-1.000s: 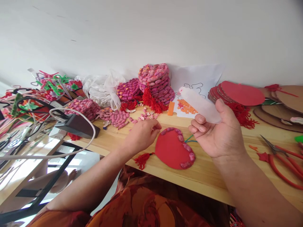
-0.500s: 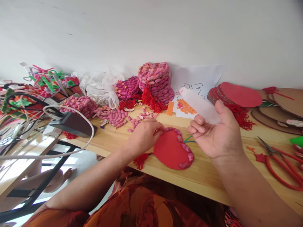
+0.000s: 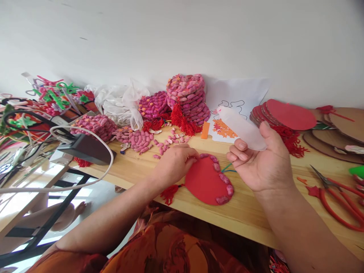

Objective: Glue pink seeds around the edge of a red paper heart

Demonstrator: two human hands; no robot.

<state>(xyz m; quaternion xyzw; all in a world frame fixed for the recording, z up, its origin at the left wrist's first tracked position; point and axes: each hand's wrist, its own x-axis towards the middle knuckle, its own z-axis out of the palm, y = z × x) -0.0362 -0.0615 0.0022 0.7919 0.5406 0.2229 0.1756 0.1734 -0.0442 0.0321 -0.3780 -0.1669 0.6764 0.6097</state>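
A red rounded board (image 3: pixel 204 182) with a notched side lies at the table's front. Several purple-pink peanut shells (image 3: pixel 224 179) line its right and upper edge. My left hand (image 3: pixel 179 161) has its thumb and fingers pinched together at the board's upper-left edge, beside the last shell; whatever they pinch is hidden. My right hand (image 3: pixel 261 159), raised to the right of the board, grips a white glue bottle (image 3: pixel 246 131) with its nozzle tilted up to the left. A red tassel (image 3: pixel 169 194) hangs from the board's left side, and a green-blue cord (image 3: pixel 229 169) sticks out at its right.
Loose pink shells (image 3: pixel 167 144) lie behind my left hand. Stacked shell-covered pieces (image 3: pixel 186 98), orange paper stars (image 3: pixel 223 129) and a plastic bag (image 3: pixel 116 108) line the wall. Red-handled pliers (image 3: pixel 338 195) and red boards (image 3: pixel 291 113) are right; a power adapter (image 3: pixel 88 148) is left.
Hardly anything differs. The view has shifted very slightly; both hands keep their grip and place relative to the board.
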